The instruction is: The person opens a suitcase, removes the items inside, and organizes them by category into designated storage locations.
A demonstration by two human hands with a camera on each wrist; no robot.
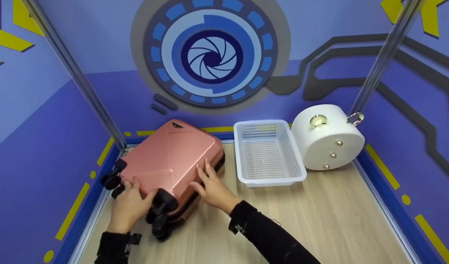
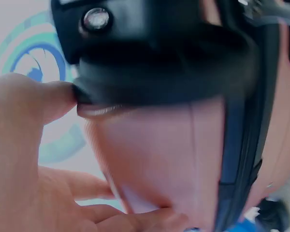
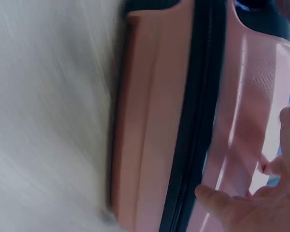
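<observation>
The glossy rose-pink hard-shell suitcase [image 1: 165, 157] lies on the wood-grain counter [image 1: 275, 227], nine o'clock from the white plastic basket [image 1: 272, 182]. Left grip [image 1: 131, 205] is spread at its wheeled end, right grip [image 1: 215, 189] spread against its four-o'clock side. Probably stiff, slick; best held by corners, not black caster wheels [image 1: 161, 224].

Glossy pink suitcase [image 1: 169, 154], closed, broad face up, at left

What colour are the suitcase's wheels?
The wheels are black; the head view shows them best.
</observation>
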